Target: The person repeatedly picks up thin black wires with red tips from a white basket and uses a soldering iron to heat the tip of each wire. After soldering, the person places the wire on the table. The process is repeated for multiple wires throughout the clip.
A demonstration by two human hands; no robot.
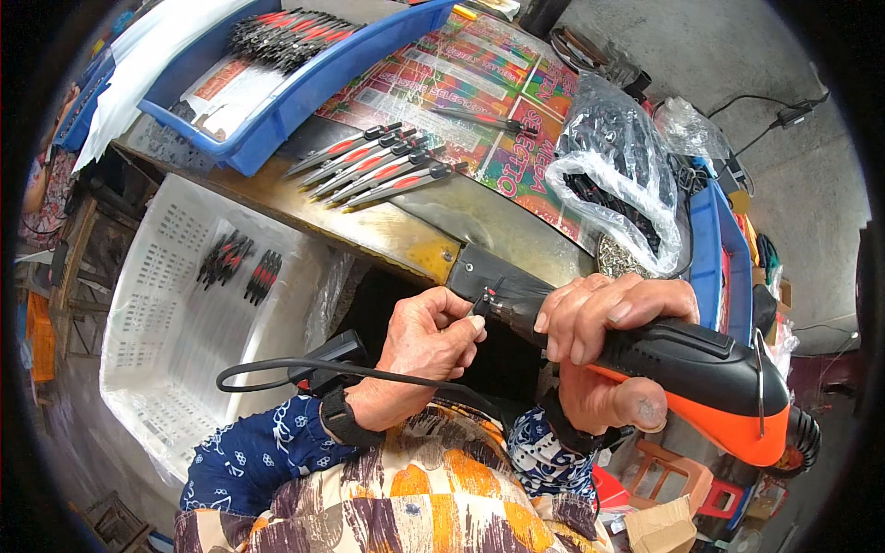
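My right hand [613, 346] grips an orange-and-black power screwdriver [710, 373] from above, its nose pointing left. The fingers of my left hand [424, 336] are pinched together on a small dark piece [480, 302] right at the nose. Most of that piece is hidden by the fingertips. Beyond my hands, several slim grey-and-red pen-shaped tools [373, 166] lie side by side near the bench edge. Another one [484, 119] lies farther back on the printed card sheet [433, 74].
A blue tray [253, 138] of similar pieces stands far left. Below it sits a white plastic crate [175, 323] with two small bunches. To the right are an open plastic bag [608, 138] of black parts and a blue bin [708, 258]. A black cable [323, 364] crosses my left wrist.
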